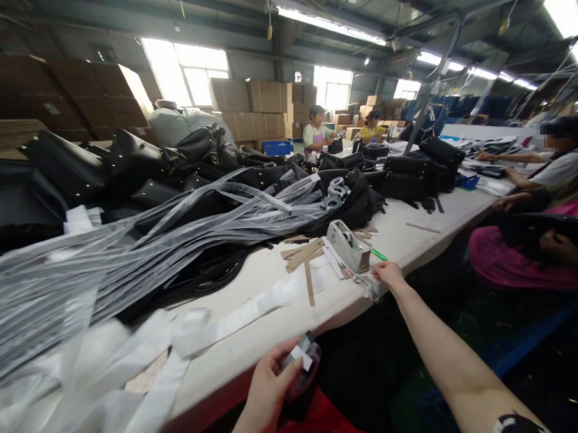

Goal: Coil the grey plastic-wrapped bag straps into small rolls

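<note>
Piling up at the far left, glossy black leather-like pieces with metal studs (137, 156) are lying on the long white worktop (269, 322), with brown cardboard boxes (108, 90) standing behind them. Long grey strips in clear film (175, 231) are running across in front of the heap, and loose, translucent white sheeting (146, 360) is trailing along the near edge.

Toward the middle, the left hand (270, 383) is holding a small, dark, film-wrapped bundle (315, 362) in front of the worktop's edge; its grip is closing around the bundle, and the thumb is pressing on a small white slip (301, 358) lying against it. Beyond, flat brown card strips (306, 254) are lying scattered.

Just right of these, a pale grey tape dispenser (348, 249) is standing near the edge, with a slim bright-green stick (379, 254) lying beside it. The right hand (390, 274) is hovering at the dispenser's near end, its grip narrowing to bunched fingertips; whether they are pinching anything, one cannot tell. At the far right, a person in a pink garment (535, 257) is sitting beside the worktop.
</note>
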The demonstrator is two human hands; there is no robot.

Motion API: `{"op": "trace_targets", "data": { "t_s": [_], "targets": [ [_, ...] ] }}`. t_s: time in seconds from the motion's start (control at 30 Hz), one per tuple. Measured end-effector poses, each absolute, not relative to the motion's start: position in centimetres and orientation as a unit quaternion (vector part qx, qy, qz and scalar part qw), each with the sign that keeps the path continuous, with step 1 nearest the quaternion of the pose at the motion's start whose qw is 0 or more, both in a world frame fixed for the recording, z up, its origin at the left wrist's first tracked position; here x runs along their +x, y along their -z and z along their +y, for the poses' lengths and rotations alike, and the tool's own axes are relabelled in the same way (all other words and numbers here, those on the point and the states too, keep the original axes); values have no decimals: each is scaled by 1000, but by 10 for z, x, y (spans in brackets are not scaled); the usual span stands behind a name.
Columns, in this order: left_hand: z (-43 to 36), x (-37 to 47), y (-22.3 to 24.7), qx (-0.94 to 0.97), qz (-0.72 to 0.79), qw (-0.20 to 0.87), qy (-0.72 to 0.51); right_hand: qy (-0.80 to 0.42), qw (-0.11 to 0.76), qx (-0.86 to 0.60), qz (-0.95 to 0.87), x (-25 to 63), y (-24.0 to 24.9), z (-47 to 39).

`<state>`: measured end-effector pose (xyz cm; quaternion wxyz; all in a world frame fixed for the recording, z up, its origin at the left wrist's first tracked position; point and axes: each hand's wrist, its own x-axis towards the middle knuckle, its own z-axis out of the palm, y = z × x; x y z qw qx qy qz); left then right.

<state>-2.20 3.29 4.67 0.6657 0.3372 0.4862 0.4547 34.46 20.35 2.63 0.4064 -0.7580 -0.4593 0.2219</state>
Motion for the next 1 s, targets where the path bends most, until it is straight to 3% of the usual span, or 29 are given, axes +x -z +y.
{"op": "trace_targets", "data": {
  "t_s": [0.17, 0.4, 0.87, 1.0],
  "targets": [
    [32, -25, -52, 368, 500, 632, -463, -317, 406, -699, -496, 283, -42, 157],
    [31, -21, -53, 397, 544, 548, -495, -600, 376, -472, -525, 155, -67, 64],
    [26, -27, -49, 374, 545, 550, -511, -662, 304, -478, -490, 131, -47, 56],
    [26, -23, -50, 353, 583, 507, -528, -711, 288, -431, -475, 131, -49, 56]
  ]
}}
